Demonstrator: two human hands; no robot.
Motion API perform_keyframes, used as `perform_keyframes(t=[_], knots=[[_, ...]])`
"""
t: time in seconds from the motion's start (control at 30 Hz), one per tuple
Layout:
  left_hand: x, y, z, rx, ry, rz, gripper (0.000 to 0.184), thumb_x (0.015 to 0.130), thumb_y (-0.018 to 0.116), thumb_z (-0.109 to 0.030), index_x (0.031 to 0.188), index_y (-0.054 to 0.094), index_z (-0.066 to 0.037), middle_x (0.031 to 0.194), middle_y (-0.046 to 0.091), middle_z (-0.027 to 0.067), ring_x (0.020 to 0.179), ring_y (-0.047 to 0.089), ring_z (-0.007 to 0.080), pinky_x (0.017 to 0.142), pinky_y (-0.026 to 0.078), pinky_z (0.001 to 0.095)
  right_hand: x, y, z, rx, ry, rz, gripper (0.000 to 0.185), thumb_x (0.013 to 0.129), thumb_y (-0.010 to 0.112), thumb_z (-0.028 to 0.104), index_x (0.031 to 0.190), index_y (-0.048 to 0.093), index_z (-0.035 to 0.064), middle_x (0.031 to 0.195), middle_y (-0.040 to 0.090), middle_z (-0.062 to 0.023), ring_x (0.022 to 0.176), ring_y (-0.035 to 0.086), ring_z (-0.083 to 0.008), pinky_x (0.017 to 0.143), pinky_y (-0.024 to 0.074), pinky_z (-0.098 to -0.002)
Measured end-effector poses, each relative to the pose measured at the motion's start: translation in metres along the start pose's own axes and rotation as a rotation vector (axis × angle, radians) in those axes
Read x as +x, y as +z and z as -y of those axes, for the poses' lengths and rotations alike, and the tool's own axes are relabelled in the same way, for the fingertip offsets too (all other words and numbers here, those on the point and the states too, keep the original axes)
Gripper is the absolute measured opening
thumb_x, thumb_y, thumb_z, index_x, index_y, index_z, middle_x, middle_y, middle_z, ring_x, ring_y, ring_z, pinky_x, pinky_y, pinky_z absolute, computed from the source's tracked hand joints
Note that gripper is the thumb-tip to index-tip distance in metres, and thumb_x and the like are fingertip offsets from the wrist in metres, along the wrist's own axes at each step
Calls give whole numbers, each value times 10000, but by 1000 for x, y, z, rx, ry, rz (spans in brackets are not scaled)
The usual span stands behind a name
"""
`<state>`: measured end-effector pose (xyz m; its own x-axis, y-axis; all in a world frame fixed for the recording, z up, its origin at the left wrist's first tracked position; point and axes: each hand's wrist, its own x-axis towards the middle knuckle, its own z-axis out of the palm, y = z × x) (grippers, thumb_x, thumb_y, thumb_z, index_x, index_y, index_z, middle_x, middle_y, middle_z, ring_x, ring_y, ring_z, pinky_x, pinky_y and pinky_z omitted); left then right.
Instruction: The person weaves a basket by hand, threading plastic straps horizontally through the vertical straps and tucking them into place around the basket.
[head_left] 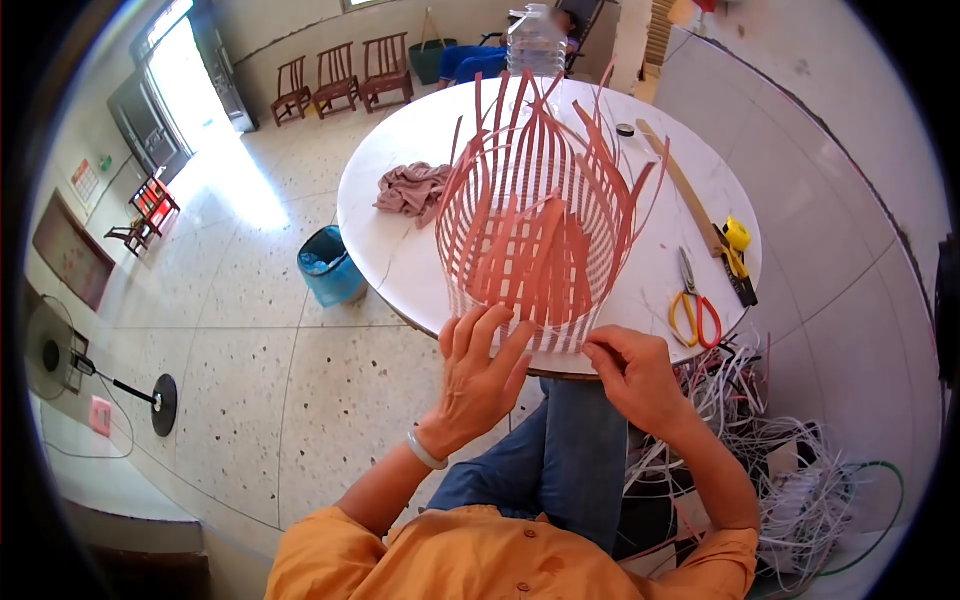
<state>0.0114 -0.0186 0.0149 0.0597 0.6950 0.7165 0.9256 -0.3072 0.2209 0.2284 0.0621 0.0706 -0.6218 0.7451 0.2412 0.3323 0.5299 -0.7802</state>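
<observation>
A half-woven basket (pixel 530 245) of reddish-brown upright strips and pale cross strips stands on the round table near its front edge. Loose strip ends stick up from its far side and bend inward. My left hand (pixel 475 365), a pale bangle at its wrist, has its fingers curled on the basket's near left wall; the thumb is partly hidden. At the near right wall my right hand (pixel 635 375) is closed, thumb and forefinger pinched on a pale strip of the weave. Its other fingers are folded in.
The white table (pixel 395 255) also bears a crumpled cloth (pixel 412 190), scissors (pixel 690 305), a yellow tape measure (pixel 737 235), a wooden ruler (pixel 680 180) and a clear plastic jug (pixel 536 45). Beside it are a blue bin (pixel 335 270) and tangled strips (pixel 800 500). A person sits behind.
</observation>
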Motion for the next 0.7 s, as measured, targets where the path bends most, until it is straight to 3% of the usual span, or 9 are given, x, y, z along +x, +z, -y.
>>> perform_keyframes(t=[0.07,0.2,0.27,0.3,0.37,0.47,0.7], knots=[[2,0,-2,-66,-37,-2,515,777,828,-68,1259,648,-86,1346,499,151,1328,424,359,1079,331,485,2,3,-4,-288,-270,-205,149,931,661,22,1078,682,9,904,675,-164,711,675,-291,654,539,-374],[0,1,-1,-116,-52,-16,495,768,827,-59,1232,655,-85,1339,504,153,1321,428,368,1080,332,481,7,4,10,-494,-311,-258,163,879,679,27,1041,666,11,1075,673,-136,795,682,-284,661,548,-395],[0,2,0,-118,-38,-25,482,769,827,-61,1221,661,-87,1334,507,152,1322,430,368,1081,331,482,15,2,10,-742,-583,-307,177,840,688,74,999,643,11,1221,642,-123,874,675,-252,647,553,-360],[0,1,0,-118,-39,-27,482,769,827,-61,1221,661,-87,1334,507,152,1322,430,368,1081,331,482,19,-1,14,-743,-585,-306,177,840,688,74,999,643,11,1221,642,-123,874,675,-252,647,553,-360],[2,0,3,-120,-19,-18,483,770,828,-69,1222,661,-89,1329,510,152,1316,435,368,1079,332,485,26,-7,29,-892,-731,-138,217,819,684,124,996,642,6,1277,628,-147,925,667,-242,657,562,-312],[2,2,5,-108,0,-21,480,772,830,-76,1221,662,-85,1322,516,152,1310,440,368,1077,333,487,39,-13,45,-905,-724,-8,246,840,706,118,1052,654,4,1327,636,-188,852,675,-235,636,573,-313],[1,1,4,-98,-4,-28,510,757,821,-75,1242,663,-78,1330,518,144,1317,433,363,1085,323,497,39,-1,58,-1200,-699,-40,240,833,684,131,1035,661,5,1309,643,-192,831,661,-225,593,552,-308]])
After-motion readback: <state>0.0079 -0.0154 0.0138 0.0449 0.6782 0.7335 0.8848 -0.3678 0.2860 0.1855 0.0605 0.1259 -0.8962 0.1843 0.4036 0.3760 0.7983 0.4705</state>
